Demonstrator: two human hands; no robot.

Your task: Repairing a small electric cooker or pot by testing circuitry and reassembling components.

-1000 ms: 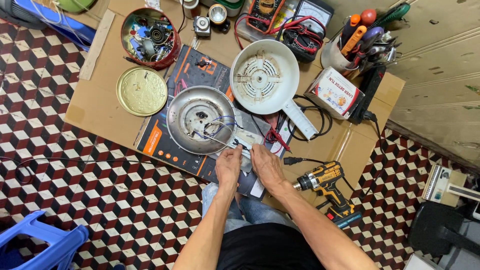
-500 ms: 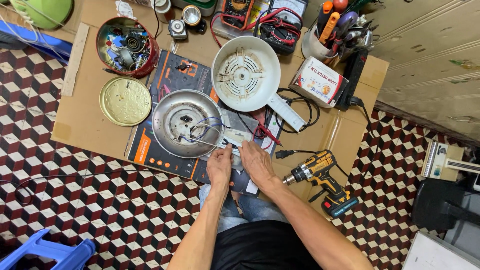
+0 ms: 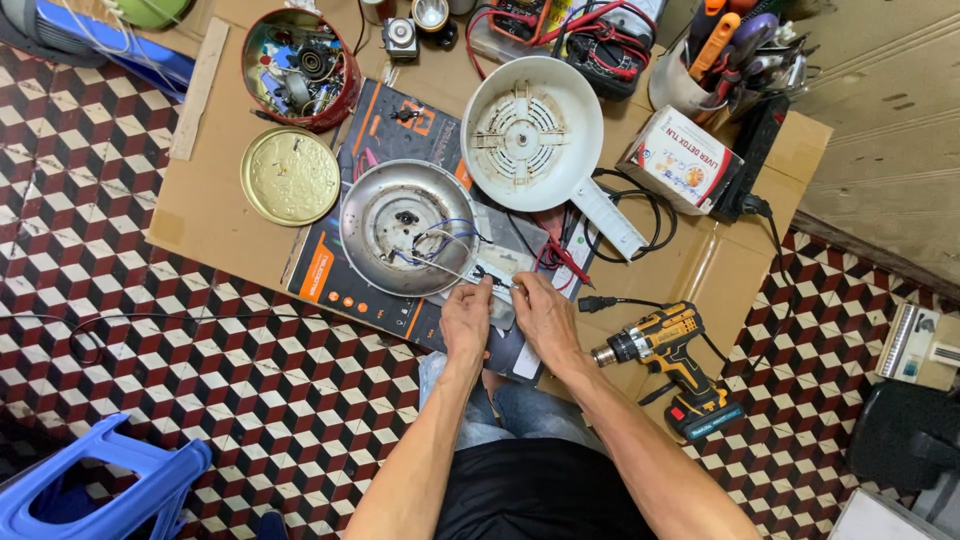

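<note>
My left hand (image 3: 467,322) and my right hand (image 3: 543,318) are side by side at the near edge of a cardboard sheet (image 3: 205,215). Their fingertips pinch a small grey part (image 3: 497,270) from both sides. Thin blue and white wires (image 3: 440,243) run from that part into a round metal dish (image 3: 372,225) just beyond my left hand. A white plastic base with a handle (image 3: 533,133) lies upside down behind the dish. How each finger grips the part is partly hidden.
A yellow cordless drill (image 3: 665,350) lies right of my right hand. On the cardboard are a gold lid (image 3: 291,176), a red tin of small parts (image 3: 300,70), a small carton (image 3: 680,160), a cup of tools (image 3: 720,60) and a meter with red leads (image 3: 590,30). A blue stool (image 3: 100,490) stands at bottom left.
My view has shifted a little over the work area. Both hands stay together on the small grey part beside the metal dish.
</note>
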